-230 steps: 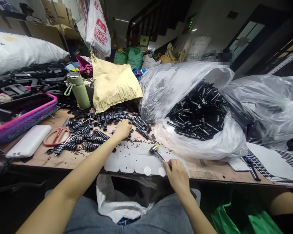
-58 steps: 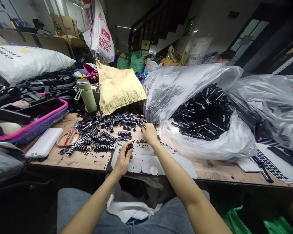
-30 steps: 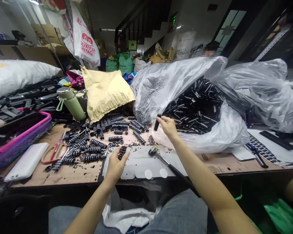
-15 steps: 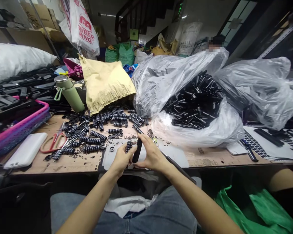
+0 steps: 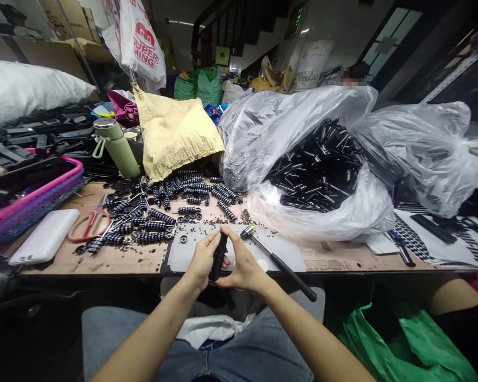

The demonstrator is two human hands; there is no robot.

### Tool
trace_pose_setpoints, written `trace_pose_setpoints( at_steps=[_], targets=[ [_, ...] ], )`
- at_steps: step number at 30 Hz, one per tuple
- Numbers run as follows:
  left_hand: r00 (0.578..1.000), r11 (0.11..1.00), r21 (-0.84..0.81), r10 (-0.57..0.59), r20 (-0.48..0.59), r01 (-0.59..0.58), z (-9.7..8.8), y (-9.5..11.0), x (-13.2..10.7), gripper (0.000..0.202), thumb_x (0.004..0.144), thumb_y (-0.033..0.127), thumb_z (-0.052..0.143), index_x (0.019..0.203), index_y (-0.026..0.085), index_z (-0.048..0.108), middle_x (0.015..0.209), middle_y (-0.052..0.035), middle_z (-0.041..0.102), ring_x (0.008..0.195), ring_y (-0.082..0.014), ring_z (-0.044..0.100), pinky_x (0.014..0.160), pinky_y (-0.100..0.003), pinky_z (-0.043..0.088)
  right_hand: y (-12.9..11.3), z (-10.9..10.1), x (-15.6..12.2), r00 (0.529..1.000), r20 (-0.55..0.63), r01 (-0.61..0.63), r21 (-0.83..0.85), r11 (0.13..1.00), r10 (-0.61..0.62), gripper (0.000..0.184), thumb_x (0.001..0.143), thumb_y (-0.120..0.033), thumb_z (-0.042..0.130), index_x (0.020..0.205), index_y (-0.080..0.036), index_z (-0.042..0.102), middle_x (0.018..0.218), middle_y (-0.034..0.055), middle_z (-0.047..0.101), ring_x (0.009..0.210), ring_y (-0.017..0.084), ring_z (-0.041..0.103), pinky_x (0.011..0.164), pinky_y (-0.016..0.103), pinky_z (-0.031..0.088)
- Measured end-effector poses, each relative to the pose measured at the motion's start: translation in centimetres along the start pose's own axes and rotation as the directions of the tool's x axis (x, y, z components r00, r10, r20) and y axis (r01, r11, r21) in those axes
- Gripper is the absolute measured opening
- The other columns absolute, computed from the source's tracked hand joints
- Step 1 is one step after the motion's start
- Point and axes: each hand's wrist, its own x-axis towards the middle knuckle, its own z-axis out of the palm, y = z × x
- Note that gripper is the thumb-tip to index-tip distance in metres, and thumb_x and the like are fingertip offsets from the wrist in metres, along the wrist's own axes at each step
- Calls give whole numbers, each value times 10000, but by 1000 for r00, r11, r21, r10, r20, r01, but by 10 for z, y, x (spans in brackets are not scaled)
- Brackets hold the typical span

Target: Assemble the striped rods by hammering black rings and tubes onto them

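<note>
Both my hands meet over the front edge of the table. My left hand (image 5: 202,261) is closed on the near-left side of a long black plastic casing (image 5: 219,259), which stands tilted on end. My right hand (image 5: 244,265) grips the same casing from the right, fingertips at its top and thumb at its bottom. Whatever lies inside or behind the casing is hidden. Beneath my hands is a whitish work plate (image 5: 295,254). A hammer (image 5: 281,262) lies to the right of my right hand, its dark handle jutting over the table edge.
Rollers of black number rings (image 5: 155,237) and loose rings lie left, beside red-handled scissors (image 5: 90,225), a white power-bank-like block (image 5: 45,237), a pink-rimmed basket (image 5: 32,204) and a green flask (image 5: 119,151). A clear plastic bag (image 5: 258,132) full of black parts (image 5: 318,170) stands right.
The roller of number rings seen in my left hand is out of sight now. My left hand has closed onto the casing, which has tilted. The hammer shows more fully.
</note>
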Motion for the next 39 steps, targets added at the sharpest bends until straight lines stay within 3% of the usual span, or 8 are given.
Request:
trace_pose_setpoints(
  at_steps=[9, 12, 14, 17, 20, 24, 30, 39],
  targets=[
    [993, 987, 111, -120, -2, 119, 0, -3, 6, 287, 779, 409, 462, 811, 128, 509, 617, -8, 541, 401, -80, 501, 392, -191, 404, 8, 8, -9, 986, -53, -157, 57, 986, 160, 985, 431, -217, 716, 1277, -149, 216, 1266, 128, 359, 1174, 247, 368, 1002, 345, 303],
    [999, 940, 341, 23, 24, -30, -3, -14, 6, 340, 815, 374, 411, 1026, 131, 519, 753, -51, 568, 564, -127, 564, 546, -281, 483, 15, 17, -12, 974, -130, -187, 2, 982, 185, 976, 433, -241, 713, 1270, -137, 224, 1253, 135, 371, 1164, 259, 374, 989, 367, 320],
    [952, 726, 627, 290, 96, -284, -7, -25, 7, 379, 803, 313, 457, 1146, 156, 483, 905, -84, 553, 784, -180, 568, 714, -351, 477, 19, 25, -14, 962, -198, -205, -74, 976, 187, 929, 488, -250, 691, 1278, -131, 218, 1259, 144, 367, 1174, 267, 357, 991, 394, 311],
    [794, 164, 864, 503, 343, -477, -18, -41, 11, 389, 803, 172, 451, 1190, 143, 455, 1009, -123, 519, 959, -216, 491, 821, -382, 424, 28, 25, -23, 965, -206, -210, -243, 947, 161, 830, 609, -260, 632, 1302, -131, 193, 1283, 152, 353, 1195, 264, 331, 985, 410, 312],
    [713, -226, 822, 413, 567, -522, -33, -44, 17, 351, 825, 91, 379, 1165, 115, 461, 984, -130, 552, 909, -204, 503, 755, -352, 433, 41, 4, -42, 931, -279, -348, -482, 804, 235, 674, 692, -362, 598, 1248, -120, 305, 1235, 169, 406, 1152, 298, 366, 919, 441, 351],
    [658, -506, 699, 299, 691, -505, -45, -34, 17, 329, 832, 102, 390, 1151, 144, 460, 993, -104, 576, 872, -206, 513, 724, -375, 391, 46, -39, -70, 800, -402, -593, -643, 485, 446, 240, 830, -370, 425, 848, -152, 524, 878, 132, 567, 865, 276, 525, 713, 380, 404],
    [668, -582, 670, 270, 693, -460, -44, -30, 12, 363, 825, 88, 391, 1181, 145, 430, 1041, -102, 575, 892, -200, 507, 762, -388, 353, 5, -42, -80, 733, -339, -677, -285, 678, 590, 336, 898, -418, 192, 824, -204, 440, 582, -6, 521, 512, 146, 502, 498, 226, 331],
    [733, -570, 736, 312, 604, -364, -22, -60, 4, 577, 844, 416, 341, 1260, 16, 340, 1274, -188, 412, 1218, -281, 304, 998, -441, 219, -39, -27, -69, 809, -233, -587, -248, 771, 540, 365, 902, -421, 147, 737, -213, 397, 523, -18, 473, 455, 134, 453, 468, 217, 280]
  ],
)
